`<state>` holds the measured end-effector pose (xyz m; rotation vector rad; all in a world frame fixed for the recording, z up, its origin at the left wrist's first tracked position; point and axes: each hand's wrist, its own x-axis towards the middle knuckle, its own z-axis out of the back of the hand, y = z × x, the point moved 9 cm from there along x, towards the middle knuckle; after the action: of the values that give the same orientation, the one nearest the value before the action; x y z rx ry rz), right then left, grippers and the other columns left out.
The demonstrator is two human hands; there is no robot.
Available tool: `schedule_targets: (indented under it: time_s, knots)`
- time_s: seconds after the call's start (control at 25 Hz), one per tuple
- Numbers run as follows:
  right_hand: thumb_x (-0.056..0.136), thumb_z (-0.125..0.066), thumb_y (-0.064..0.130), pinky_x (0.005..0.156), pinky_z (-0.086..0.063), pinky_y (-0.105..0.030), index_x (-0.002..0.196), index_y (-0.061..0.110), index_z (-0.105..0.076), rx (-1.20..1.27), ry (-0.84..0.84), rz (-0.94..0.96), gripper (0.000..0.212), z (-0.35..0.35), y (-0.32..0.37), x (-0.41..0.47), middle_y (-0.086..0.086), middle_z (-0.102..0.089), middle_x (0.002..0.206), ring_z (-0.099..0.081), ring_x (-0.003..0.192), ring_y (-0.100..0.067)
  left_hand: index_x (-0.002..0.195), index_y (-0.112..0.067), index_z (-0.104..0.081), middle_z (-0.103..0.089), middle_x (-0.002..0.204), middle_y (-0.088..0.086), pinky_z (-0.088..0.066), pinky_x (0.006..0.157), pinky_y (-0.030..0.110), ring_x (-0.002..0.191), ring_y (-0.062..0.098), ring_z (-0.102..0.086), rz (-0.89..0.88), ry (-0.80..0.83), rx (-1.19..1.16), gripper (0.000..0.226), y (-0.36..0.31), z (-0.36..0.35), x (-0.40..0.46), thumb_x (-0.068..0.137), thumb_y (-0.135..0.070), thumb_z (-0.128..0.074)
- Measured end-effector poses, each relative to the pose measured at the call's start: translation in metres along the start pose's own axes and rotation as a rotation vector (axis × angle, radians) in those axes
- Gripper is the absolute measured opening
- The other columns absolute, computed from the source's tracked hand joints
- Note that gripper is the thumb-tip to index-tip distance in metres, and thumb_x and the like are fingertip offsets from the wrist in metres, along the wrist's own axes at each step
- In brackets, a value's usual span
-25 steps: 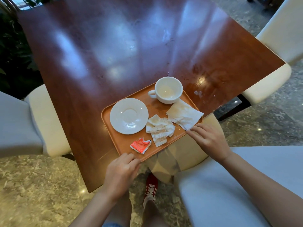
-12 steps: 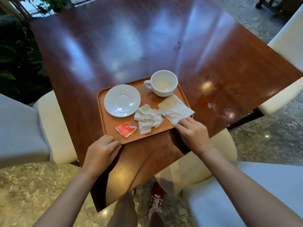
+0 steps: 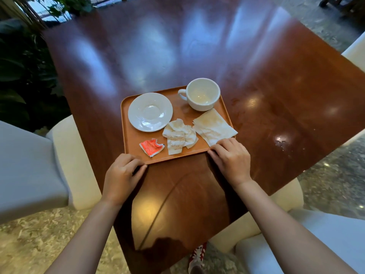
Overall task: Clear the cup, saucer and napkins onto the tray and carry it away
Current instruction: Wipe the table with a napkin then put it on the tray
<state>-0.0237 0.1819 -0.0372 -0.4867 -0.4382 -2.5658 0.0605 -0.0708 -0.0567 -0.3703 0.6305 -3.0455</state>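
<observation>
An orange tray (image 3: 184, 155) rests on the dark wooden table (image 3: 197, 46). On it stand a white saucer (image 3: 150, 112) at the left and an empty white cup (image 3: 202, 94) at the far right corner. A crumpled stained napkin (image 3: 178, 136) and a flat stained napkin (image 3: 214, 126) lie near the front, with a torn red packet (image 3: 151, 147) at the front left. My left hand (image 3: 121, 176) grips the tray's near left corner. My right hand (image 3: 232, 158) grips its near right corner, fingers touching the flat napkin.
Cream chairs stand at the left (image 3: 65, 159), at the right (image 3: 355, 50) and near my legs (image 3: 286, 202). Green plants (image 3: 21, 76) fill the far left. A wet spot (image 3: 281, 141) lies on the table right of the tray. Stone floor surrounds the table.
The tray now sits farther in on the table, away from the near edge it overhung a second ago. Both hands have stayed on its near corners while the view shifted.
</observation>
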Motion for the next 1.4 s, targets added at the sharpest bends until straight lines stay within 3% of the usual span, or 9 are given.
schedule_targets:
  time_s: [0.24,0.44,0.56,0.68,0.8,0.88,1.08,1.24,1.4]
  knots:
    - [0.072,-0.075,0.014,0.062,-0.052,-0.035,0.083,0.010,-0.069,0.041,0.022,-0.083,0.013,-0.015,0.003,0.019,-0.006,-0.066,0.079,-0.062,0.072,-0.026,0.077,-0.005,-0.068,-0.063,0.077,0.007,-0.052,0.059,0.039,0.073,0.026,-0.058,0.055,0.023,0.015,0.006,0.010,-0.002,0.019,0.077,-0.010,-0.072]
    - [0.080,-0.064,0.015,0.073,-0.049,-0.039,0.094,0.010,-0.069,0.085,-0.044,-0.093,0.015,0.004,-0.002,0.012,-0.011,-0.066,0.093,-0.058,0.087,-0.023,0.106,-0.005,-0.068,-0.066,0.096,0.010,-0.048,0.082,0.037,0.091,0.025,-0.060,0.021,-0.055,-0.079,0.028,-0.031,0.002,0.005,0.084,-0.013,-0.053]
    - [0.080,-0.062,0.012,0.070,-0.051,-0.038,0.098,0.009,-0.070,0.081,-0.058,-0.070,0.020,0.011,-0.009,0.032,-0.013,-0.068,0.097,-0.061,0.089,-0.026,0.121,-0.005,-0.060,-0.064,0.119,0.011,-0.043,0.099,0.038,0.114,0.025,-0.056,-0.093,0.058,-0.150,0.037,-0.086,-0.026,0.003,0.085,-0.013,-0.055]
    - [0.078,-0.066,0.007,0.079,-0.053,-0.042,0.112,0.008,-0.065,0.070,0.121,-0.014,0.034,-0.006,-0.013,0.061,-0.015,-0.066,0.114,-0.060,0.105,-0.035,0.131,-0.011,-0.052,-0.052,0.138,0.011,-0.034,0.108,0.043,0.133,0.025,-0.041,-0.180,0.211,-0.140,0.046,-0.135,-0.064,0.001,0.086,-0.020,-0.056]
    - [0.084,-0.062,0.014,0.099,-0.046,-0.045,0.129,0.013,-0.053,0.019,0.472,0.050,0.046,-0.042,-0.014,0.065,-0.013,-0.050,0.139,-0.042,0.129,-0.031,0.143,-0.023,-0.032,-0.028,0.154,0.008,-0.013,0.114,0.047,0.144,0.020,-0.014,-0.171,0.337,-0.018,0.054,-0.156,-0.096,0.002,0.092,-0.039,-0.038]
    - [0.089,-0.056,0.018,0.101,-0.043,-0.042,0.132,0.017,-0.049,0.016,0.551,0.057,0.044,-0.053,-0.015,0.061,-0.008,-0.044,0.144,-0.035,0.133,-0.027,0.146,-0.028,-0.023,-0.019,0.157,0.006,-0.004,0.113,0.050,0.145,0.020,-0.005,-0.180,0.378,0.086,0.060,-0.159,-0.110,0.002,0.090,-0.049,-0.033]
    - [0.090,-0.054,0.018,0.084,-0.050,-0.040,0.111,0.013,-0.066,0.069,0.426,0.036,0.025,-0.042,-0.016,0.063,-0.004,-0.063,0.124,-0.049,0.116,-0.026,0.146,-0.031,-0.019,-0.017,0.157,0.004,-0.005,0.113,0.052,0.145,0.021,-0.006,-0.120,0.394,0.182,0.068,-0.161,-0.124,0.000,0.085,-0.056,-0.037]
    - [0.082,-0.062,0.002,0.084,-0.052,-0.041,0.096,0.003,-0.072,0.394,0.165,-0.186,0.017,-0.001,-0.038,0.059,-0.014,-0.073,0.102,-0.063,0.099,-0.032,0.146,-0.032,-0.020,-0.019,0.157,0.003,-0.005,0.113,0.053,0.145,0.020,-0.005,-0.053,0.368,0.181,0.070,-0.166,-0.126,0.000,0.082,-0.055,-0.039]
    - [0.075,-0.068,0.001,0.091,-0.042,-0.020,0.095,0.004,-0.073,0.501,-0.079,-0.384,0.021,0.063,-0.116,0.016,-0.014,-0.073,0.101,-0.064,0.096,-0.019,0.146,-0.034,-0.018,-0.015,0.158,0.000,-0.004,0.114,0.052,0.145,0.016,0.000,-0.050,0.355,0.164,0.072,-0.164,-0.125,0.000,0.081,-0.056,-0.040]
